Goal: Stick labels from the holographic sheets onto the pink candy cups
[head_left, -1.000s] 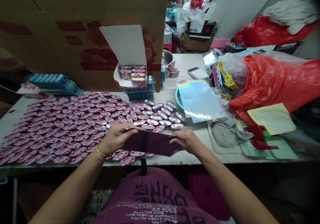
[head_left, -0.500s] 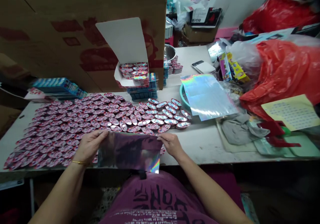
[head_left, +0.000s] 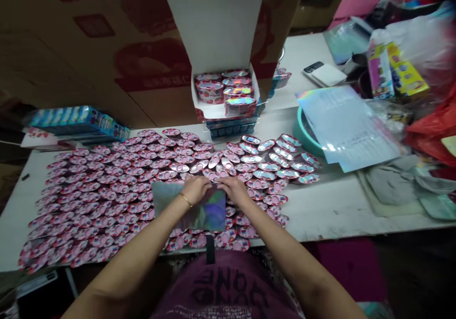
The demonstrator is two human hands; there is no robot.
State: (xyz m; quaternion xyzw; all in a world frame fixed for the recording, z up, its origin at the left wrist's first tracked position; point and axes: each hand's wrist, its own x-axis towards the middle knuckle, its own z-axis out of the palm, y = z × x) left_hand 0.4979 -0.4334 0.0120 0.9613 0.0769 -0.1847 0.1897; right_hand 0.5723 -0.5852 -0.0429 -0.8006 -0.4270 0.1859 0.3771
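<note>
A shiny holographic sheet (head_left: 206, 210) lies flat on top of several small pink foil-lidded cups (head_left: 107, 191) that cover the table (head_left: 331, 210). My left hand (head_left: 195, 188) and my right hand (head_left: 233, 188) rest side by side on the sheet's far edge, fingers curled down onto it. A gold bracelet circles my left wrist. Some cups to the right (head_left: 274, 160) carry silvery holographic lids.
An open white box (head_left: 224, 96) with several cups stands on blue packs against a cardboard wall. More blue packs (head_left: 78, 122) lie at the left. A second holographic sheet (head_left: 349, 126) covers a teal bowl at the right, near a phone (head_left: 324, 72) and plastic bags.
The sheet was held up between both hands; it now lies flat on the cups, and both hands have come together at its far edge. The view has moved forward and down.
</note>
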